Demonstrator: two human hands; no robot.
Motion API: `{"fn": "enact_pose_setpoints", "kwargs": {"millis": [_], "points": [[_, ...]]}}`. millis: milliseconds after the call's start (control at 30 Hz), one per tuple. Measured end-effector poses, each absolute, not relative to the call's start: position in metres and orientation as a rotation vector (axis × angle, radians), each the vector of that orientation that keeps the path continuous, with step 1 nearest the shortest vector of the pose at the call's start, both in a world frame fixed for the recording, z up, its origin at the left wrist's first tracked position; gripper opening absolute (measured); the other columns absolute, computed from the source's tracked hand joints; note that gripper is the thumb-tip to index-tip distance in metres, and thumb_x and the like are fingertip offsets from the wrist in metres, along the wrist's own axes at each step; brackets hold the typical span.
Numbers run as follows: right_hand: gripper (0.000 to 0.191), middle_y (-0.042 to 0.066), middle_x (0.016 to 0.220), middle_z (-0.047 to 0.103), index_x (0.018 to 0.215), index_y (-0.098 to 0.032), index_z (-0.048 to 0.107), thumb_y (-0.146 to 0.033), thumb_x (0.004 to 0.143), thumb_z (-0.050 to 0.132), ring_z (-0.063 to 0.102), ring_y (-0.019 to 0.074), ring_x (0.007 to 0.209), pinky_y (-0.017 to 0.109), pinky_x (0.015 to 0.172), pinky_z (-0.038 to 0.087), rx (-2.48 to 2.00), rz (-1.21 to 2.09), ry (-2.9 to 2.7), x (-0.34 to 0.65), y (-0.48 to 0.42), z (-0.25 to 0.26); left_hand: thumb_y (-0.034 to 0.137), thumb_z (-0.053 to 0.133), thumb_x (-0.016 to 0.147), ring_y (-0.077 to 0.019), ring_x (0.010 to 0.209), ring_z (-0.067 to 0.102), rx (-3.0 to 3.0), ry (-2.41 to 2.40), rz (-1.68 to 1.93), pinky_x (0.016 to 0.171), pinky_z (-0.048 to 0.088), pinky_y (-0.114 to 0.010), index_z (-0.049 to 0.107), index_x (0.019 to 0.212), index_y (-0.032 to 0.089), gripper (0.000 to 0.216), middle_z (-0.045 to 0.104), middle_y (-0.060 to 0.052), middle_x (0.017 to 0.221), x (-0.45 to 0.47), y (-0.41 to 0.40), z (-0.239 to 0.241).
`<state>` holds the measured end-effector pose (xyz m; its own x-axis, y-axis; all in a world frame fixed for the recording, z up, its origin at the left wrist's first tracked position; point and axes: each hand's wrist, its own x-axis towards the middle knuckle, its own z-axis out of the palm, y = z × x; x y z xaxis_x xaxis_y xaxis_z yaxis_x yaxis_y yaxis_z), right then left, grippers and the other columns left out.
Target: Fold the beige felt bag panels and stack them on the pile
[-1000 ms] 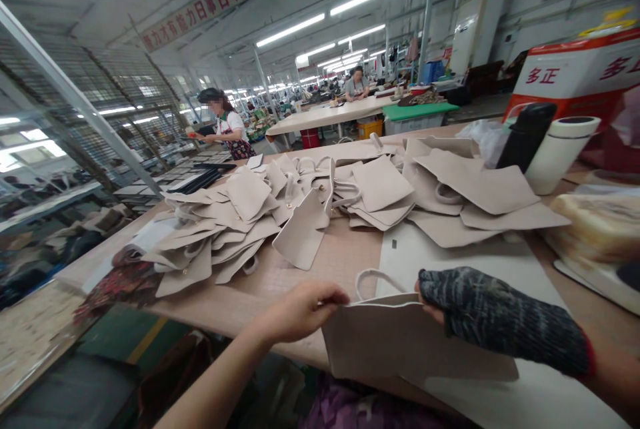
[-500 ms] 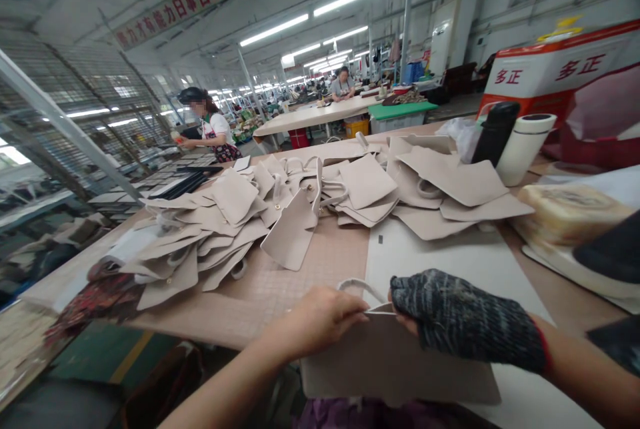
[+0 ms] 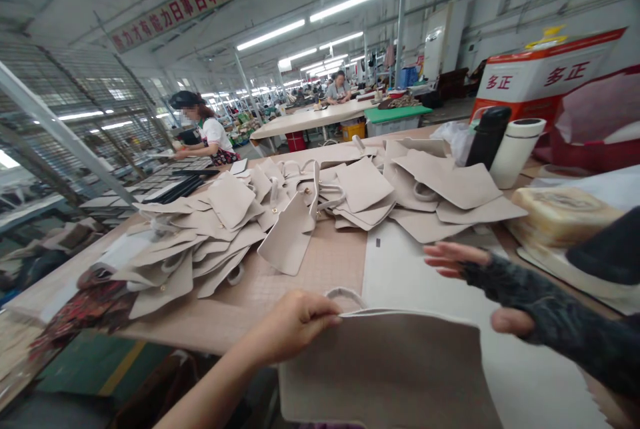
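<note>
My left hand pinches the top edge of a beige bag panel with a curved handle behind it. The panel hangs at the front edge of the table, its lower part cut off by the frame. To the right, my right hand wears a dark fingerless knit glove and is lifted off the panel. Its fingers are stretched apart, with nothing between them. Beyond both hands lies a heap of similar beige bag pieces, some with handles and small gold-coloured fittings.
A white sheet lies on the tabletop. At the right stand a black bottle, a white bottle and a yellowish block. A red-and-white box is behind them. One co-worker stands at the left, another farther back.
My right hand has let go of the panel's top edge and moved right, its fingers spreading. The panel has shifted slightly left and nearer, still in my left hand.
</note>
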<state>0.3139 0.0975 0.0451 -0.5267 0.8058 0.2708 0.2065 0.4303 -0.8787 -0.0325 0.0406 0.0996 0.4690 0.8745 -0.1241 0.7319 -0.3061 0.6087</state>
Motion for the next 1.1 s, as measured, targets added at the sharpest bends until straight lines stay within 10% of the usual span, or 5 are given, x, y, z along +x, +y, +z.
{"fn": "enact_pose_setpoints", "kwargs": {"millis": [300, 1100], "points": [[0.024, 0.004, 0.090, 0.068, 0.086, -0.024, 0.067, -0.044, 0.081, 0.056, 0.062, 0.0214, 0.089, 0.030, 0.084, 0.050, -1.112, 0.824, -1.824, 0.259, 0.073, 0.023, 0.020, 0.050, 0.088, -0.0131, 0.071, 0.061, 2.029, 1.366, 0.325, 0.064, 0.040, -0.017, 0.070, 0.090, 0.013, 0.021, 0.069, -0.002, 0.077, -0.023, 0.040, 0.097], [0.028, 0.000, 0.068, 0.060, 0.073, -0.021, 0.055, -0.042, 0.086, 0.042, 0.056, 0.0150, 0.065, 0.027, 0.065, 0.049, -1.121, 0.952, -1.840, 0.224, 0.067, 0.046, 0.020, 0.044, 0.092, -0.0151, 0.068, 0.062, 2.535, 1.234, 0.355, 0.061, 0.042, -0.021, 0.063, 0.092, 0.016, 0.020, 0.068, -0.003, 0.076, 0.020, 0.036, 0.077]]}}
